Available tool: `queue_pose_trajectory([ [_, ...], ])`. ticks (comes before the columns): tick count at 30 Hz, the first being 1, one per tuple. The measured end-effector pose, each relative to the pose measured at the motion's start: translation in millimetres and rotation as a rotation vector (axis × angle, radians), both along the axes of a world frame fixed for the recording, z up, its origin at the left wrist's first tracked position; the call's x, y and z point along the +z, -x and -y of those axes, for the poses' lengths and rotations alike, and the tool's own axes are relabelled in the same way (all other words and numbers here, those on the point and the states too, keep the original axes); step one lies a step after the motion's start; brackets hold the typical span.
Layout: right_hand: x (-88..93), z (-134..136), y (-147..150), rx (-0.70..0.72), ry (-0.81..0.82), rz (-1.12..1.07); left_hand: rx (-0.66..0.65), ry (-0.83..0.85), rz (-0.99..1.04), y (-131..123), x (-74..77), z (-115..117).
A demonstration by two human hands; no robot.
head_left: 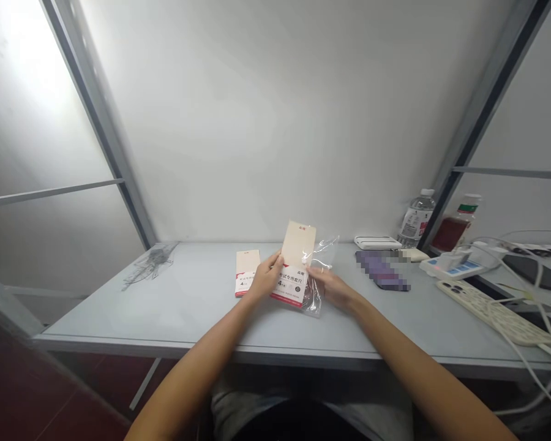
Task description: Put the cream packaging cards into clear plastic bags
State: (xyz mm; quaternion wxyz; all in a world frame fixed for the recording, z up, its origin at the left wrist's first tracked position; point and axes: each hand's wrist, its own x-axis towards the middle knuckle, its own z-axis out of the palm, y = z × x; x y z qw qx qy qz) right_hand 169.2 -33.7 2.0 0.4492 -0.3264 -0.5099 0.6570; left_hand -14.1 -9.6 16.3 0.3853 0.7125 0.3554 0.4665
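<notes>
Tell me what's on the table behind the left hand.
A beige-and-white packet lies there, its upper part and left side showing. The left hand, holding another packet, covers its lower right; any print there cannot be seen.

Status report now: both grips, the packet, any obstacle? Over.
Left grip holding packet by left edge. Right grip touching clear plastic beside it. Second packet partly behind left grip; no obstacle seen.

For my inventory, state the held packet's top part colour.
The top part is cream, clearest in head view.

The pale table [188, 315] bears a pack [247, 263], crumpled plastic [155, 262], bottles [416, 222] and a phone [471, 306].
</notes>
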Motion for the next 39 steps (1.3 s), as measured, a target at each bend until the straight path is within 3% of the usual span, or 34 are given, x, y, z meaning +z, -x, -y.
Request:
queue_pose_trajectory([
  [6,6.1,-6.2,-3.8,-0.301,-0.107,-0.035,0.006,0.03,-0.006,1.9,-5.8,-8.5],
  [10,6.4,-8.9,-6.4,-0.383,-0.095,-0.021,-0.005,0.012,-0.031,2.6,-7.0,-8.1],
  [17,5.6,-6.3,-6.3,-0.275,-0.08,-0.022,-0.077,-0.007,-0.132,2.5,-3.4,-3.6],
  [25,2.7,-3.6,1.8,-0.235,-0.078,-0.024,0.08,-0.084,-0.375,0.9,-8.9,0.7],
  [31,9.6,0.1,1.7,-0.238,-0.091,-0.003,0.152,-0.086,-0.306,0.6,-6.5,2.1],
  [39,5.1,-3.6,0.7,-0.252,-0.098,-0.024,0.102,-0.134,-0.248,0.2,-1.6,6.6],
])
